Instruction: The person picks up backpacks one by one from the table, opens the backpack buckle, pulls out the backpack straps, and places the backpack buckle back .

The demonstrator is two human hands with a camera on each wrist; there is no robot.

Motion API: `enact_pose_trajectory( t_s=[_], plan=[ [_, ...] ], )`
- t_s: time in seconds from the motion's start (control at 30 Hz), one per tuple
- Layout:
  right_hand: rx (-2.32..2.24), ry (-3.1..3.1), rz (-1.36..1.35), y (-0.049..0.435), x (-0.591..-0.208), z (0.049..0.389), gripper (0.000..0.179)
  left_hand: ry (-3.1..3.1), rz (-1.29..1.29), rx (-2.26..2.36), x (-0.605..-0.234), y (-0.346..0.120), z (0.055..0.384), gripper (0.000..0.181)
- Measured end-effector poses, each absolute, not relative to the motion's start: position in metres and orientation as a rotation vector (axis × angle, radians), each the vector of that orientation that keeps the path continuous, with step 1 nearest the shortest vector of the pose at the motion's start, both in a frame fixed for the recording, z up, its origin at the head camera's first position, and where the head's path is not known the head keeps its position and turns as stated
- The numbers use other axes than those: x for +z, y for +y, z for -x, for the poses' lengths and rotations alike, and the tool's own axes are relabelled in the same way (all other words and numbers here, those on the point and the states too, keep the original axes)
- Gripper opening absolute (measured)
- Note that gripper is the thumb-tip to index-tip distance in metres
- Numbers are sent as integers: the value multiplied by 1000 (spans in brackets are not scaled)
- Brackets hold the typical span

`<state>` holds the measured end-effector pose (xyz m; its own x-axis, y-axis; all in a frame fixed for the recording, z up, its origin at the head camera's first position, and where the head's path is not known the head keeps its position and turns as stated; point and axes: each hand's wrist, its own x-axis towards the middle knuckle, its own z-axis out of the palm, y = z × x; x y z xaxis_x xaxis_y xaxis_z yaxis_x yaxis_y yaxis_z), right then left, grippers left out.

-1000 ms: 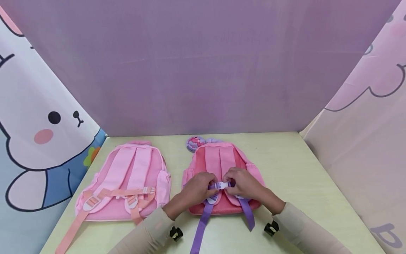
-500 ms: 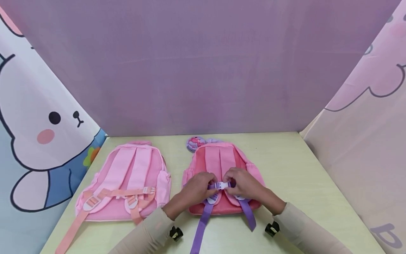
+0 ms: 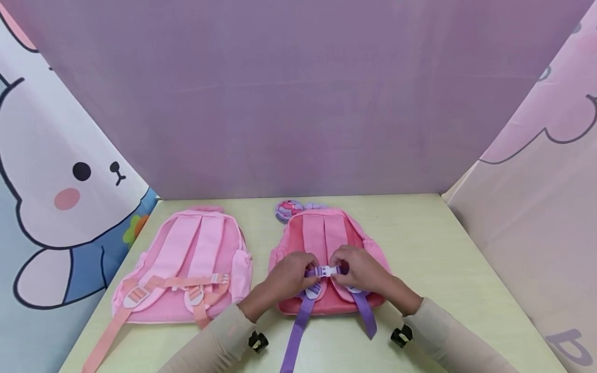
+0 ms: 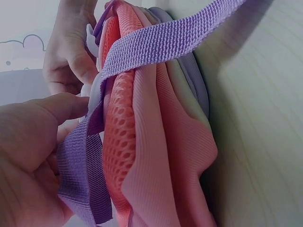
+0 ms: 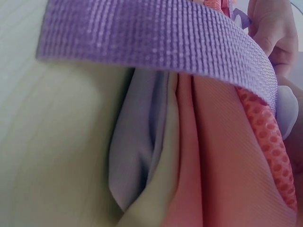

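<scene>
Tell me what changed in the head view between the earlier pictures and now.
Nothing visibly changed, bar a slight shift of the whole view. The left hand and right hand still pinch the purple strap on either side of its white buckle; the pink-and-coral backpack and paler backpack stay put.

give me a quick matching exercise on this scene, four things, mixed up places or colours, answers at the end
Things
1. white buckle
2. peach straps
3. round charm
4. table

Places or colours
A. beside the top of the backpack on the right
B. pale yellow-green
C. between the left hand and the right hand
D. on the backpack on the left

Pairs: 1-C, 2-D, 3-A, 4-B
</scene>
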<state>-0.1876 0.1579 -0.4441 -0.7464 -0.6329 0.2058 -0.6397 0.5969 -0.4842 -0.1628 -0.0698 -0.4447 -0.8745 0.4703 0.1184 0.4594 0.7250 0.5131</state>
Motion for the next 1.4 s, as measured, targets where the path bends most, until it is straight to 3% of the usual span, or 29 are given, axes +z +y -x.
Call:
enact_pose_trajectory(
  t_s=[1.4],
  plan=[
    [875, -2851, -1077, 163, -440, 188, 20, 2857, -726, 954, -436, -76, 163, 17]
  ],
)
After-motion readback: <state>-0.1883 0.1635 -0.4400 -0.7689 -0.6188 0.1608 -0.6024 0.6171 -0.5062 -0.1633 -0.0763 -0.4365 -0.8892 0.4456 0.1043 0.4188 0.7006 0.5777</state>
